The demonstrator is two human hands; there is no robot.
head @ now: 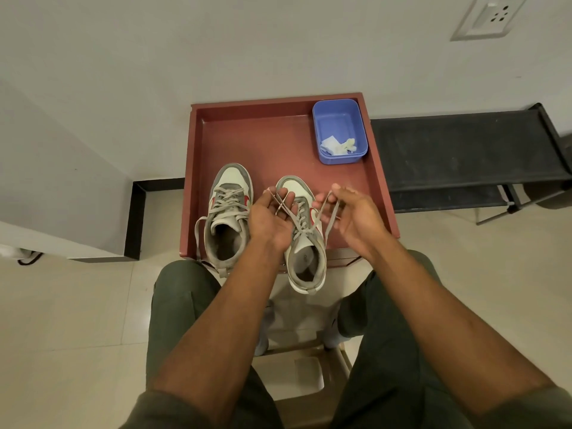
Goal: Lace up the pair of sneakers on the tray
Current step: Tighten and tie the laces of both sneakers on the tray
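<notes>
Two grey-and-white sneakers with red accents stand on a red-brown tray [272,140], toes pointing away from me. The left sneaker [227,212] is laced, with a loose lace end looping off its left side. The right sneaker [305,243] overhangs the tray's near edge. My left hand [272,213] and my right hand [349,212] are raised over it, palms up. Each holds one end of its grey lace [301,226] in curled fingers. The two ends cross above the sneaker's tongue.
A blue plastic tub [339,131] with scraps of white paper sits in the tray's far right corner. A black rack [464,150] stands to the right against the white wall. My knees flank a beige plastic stool [303,376] below the tray. Tiled floor surrounds everything.
</notes>
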